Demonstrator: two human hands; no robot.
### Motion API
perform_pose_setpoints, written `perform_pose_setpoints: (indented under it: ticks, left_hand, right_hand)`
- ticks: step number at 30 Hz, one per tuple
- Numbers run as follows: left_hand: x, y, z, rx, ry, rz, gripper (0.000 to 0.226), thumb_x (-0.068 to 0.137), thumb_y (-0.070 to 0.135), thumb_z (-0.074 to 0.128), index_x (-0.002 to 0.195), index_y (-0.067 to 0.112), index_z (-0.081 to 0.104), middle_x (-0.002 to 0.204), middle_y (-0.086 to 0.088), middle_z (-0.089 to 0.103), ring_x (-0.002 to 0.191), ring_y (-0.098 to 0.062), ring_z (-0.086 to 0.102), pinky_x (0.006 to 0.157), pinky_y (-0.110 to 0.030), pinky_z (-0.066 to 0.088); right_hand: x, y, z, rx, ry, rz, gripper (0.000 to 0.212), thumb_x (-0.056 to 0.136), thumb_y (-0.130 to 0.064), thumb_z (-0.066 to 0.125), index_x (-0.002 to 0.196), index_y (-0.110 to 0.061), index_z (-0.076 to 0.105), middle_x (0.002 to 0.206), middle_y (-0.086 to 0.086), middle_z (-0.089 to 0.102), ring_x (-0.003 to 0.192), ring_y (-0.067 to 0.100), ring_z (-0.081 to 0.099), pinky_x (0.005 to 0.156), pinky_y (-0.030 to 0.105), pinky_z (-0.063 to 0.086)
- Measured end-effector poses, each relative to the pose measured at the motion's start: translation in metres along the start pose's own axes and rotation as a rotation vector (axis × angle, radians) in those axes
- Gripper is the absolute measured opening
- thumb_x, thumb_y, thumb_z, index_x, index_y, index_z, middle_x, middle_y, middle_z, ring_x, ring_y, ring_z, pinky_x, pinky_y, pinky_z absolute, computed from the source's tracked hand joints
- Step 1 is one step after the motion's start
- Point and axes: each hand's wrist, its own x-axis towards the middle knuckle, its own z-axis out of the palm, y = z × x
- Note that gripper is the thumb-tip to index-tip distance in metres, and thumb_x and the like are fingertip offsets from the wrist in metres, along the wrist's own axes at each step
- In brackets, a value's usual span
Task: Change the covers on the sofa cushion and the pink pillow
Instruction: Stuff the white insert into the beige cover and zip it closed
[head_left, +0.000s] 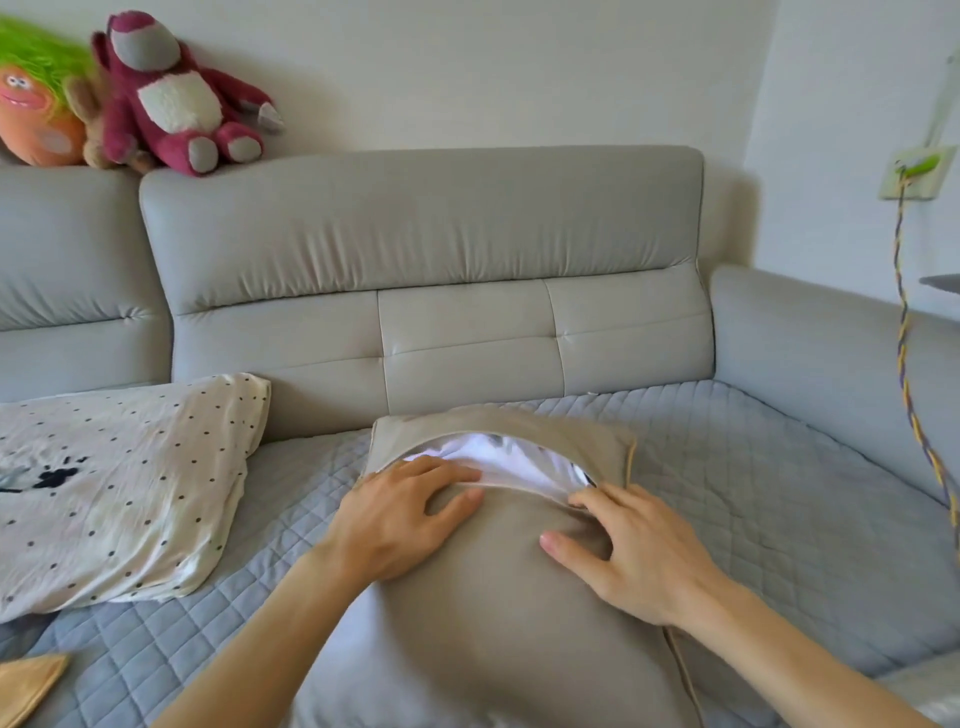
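A sofa cushion in a beige cover (488, 623) lies on the seat in front of me. Its far edge gapes, and the white inner pad (498, 457) shows through the opening. My left hand (400, 519) rests flat on the cover, fingers on the near lip of the opening at its left end. My right hand (634, 551) lies spread on the cover, fingertips at the right end of the opening by the zip. A cream pillow with black dots (119, 488) lies on the seat to the left. No pink pillow is in view.
The grey sofa has a quilted seat pad (753, 499), a backrest (426, 291) and a right armrest (831, 332). Plush toys (171, 98) sit on top of the backrest at the left. An orange fabric corner (26, 686) shows bottom left. A braided cord (914, 405) hangs at the right.
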Motion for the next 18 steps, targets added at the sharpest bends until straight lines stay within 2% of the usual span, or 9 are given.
perform_pose_setpoints:
  ticks: [2, 5, 6, 8, 10, 12, 13, 16, 18]
  left_hand:
    - [-0.001, -0.016, 0.004, 0.002, -0.062, -0.085, 0.046, 0.088, 0.078, 0.019, 0.112, 0.061, 0.054, 0.118, 0.028, 0.060, 0.118, -0.006, 0.053, 0.093, -0.034, 0.046]
    - [-0.010, -0.039, 0.007, -0.124, -0.076, -0.169, 0.053, 0.079, 0.086, 0.013, 0.086, 0.061, 0.059, 0.079, 0.025, 0.063, 0.088, -0.006, 0.061, 0.083, -0.034, 0.049]
    - [-0.011, -0.039, 0.006, -0.154, -0.063, -0.157, 0.052, 0.079, 0.085, 0.015, 0.086, 0.061, 0.059, 0.077, 0.027, 0.064, 0.086, -0.006, 0.060, 0.083, -0.033, 0.049]
    - [-0.015, -0.032, 0.007, -0.162, -0.036, -0.121, 0.044, 0.089, 0.073, 0.024, 0.104, 0.056, 0.062, 0.099, 0.029, 0.066, 0.101, -0.005, 0.060, 0.091, -0.029, 0.046]
    - [-0.018, -0.025, 0.008, -0.196, 0.034, -0.094, 0.037, 0.100, 0.052, 0.035, 0.128, 0.044, 0.059, 0.128, 0.027, 0.057, 0.122, -0.003, 0.050, 0.100, -0.020, 0.036]
    - [-0.022, -0.022, 0.010, -0.221, 0.136, -0.068, 0.037, 0.101, 0.044, 0.038, 0.134, 0.039, 0.054, 0.132, 0.028, 0.050, 0.126, -0.003, 0.047, 0.099, -0.017, 0.031]
    - [-0.024, -0.022, 0.010, -0.234, 0.196, -0.057, 0.038, 0.098, 0.045, 0.038, 0.132, 0.040, 0.055, 0.129, 0.031, 0.048, 0.124, -0.002, 0.047, 0.097, -0.017, 0.033]
    - [-0.021, -0.022, 0.011, -0.265, 0.294, -0.002, 0.039, 0.090, 0.055, 0.037, 0.122, 0.044, 0.058, 0.124, 0.030, 0.051, 0.117, 0.001, 0.048, 0.095, -0.021, 0.038]
    - [-0.015, -0.019, 0.009, -0.228, 0.241, 0.043, 0.041, 0.089, 0.061, 0.034, 0.114, 0.044, 0.060, 0.114, 0.027, 0.056, 0.109, 0.002, 0.050, 0.090, -0.025, 0.043]
  right_hand:
    - [-0.002, 0.020, -0.001, -0.131, 0.006, 0.021, 0.077, 0.078, -0.089, 0.008, 0.082, -0.029, 0.055, 0.081, -0.017, 0.060, 0.087, 0.010, 0.047, 0.078, 0.026, 0.037]
    - [-0.005, 0.045, 0.000, -0.300, -0.074, 0.083, 0.087, 0.075, -0.090, -0.003, 0.069, -0.022, 0.051, 0.072, -0.013, 0.062, 0.082, 0.007, 0.041, 0.080, 0.031, 0.032]
    - [-0.005, 0.047, 0.000, -0.271, -0.097, 0.091, 0.087, 0.074, -0.091, -0.001, 0.068, -0.021, 0.050, 0.070, -0.012, 0.061, 0.081, 0.006, 0.041, 0.079, 0.031, 0.033]
    - [-0.002, 0.040, 0.001, -0.195, -0.084, 0.071, 0.081, 0.076, -0.091, 0.007, 0.066, -0.021, 0.047, 0.065, -0.013, 0.056, 0.080, 0.007, 0.040, 0.076, 0.030, 0.033]
    - [0.000, 0.026, 0.002, -0.095, 0.077, 0.001, 0.059, 0.083, -0.082, 0.031, 0.072, -0.028, 0.051, 0.069, -0.021, 0.053, 0.084, 0.008, 0.042, 0.074, 0.030, 0.035]
    - [0.001, 0.012, 0.001, 0.042, 0.289, -0.090, 0.030, 0.083, -0.061, 0.051, 0.090, -0.032, 0.058, 0.087, -0.025, 0.057, 0.092, 0.007, 0.045, 0.079, 0.031, 0.042]
    - [0.003, 0.005, 0.001, 0.113, 0.329, -0.126, 0.027, 0.082, -0.052, 0.054, 0.098, -0.031, 0.061, 0.096, -0.025, 0.059, 0.097, 0.007, 0.047, 0.083, 0.031, 0.043]
    - [0.014, -0.022, -0.004, 0.253, 0.194, -0.159, 0.047, 0.085, -0.057, 0.046, 0.123, -0.031, 0.059, 0.120, -0.021, 0.059, 0.117, 0.005, 0.047, 0.098, 0.023, 0.038]
    - [0.025, -0.032, 0.000, 0.192, 0.047, -0.162, 0.062, 0.086, -0.068, 0.034, 0.129, -0.031, 0.057, 0.127, -0.021, 0.057, 0.123, 0.004, 0.043, 0.100, 0.020, 0.034]
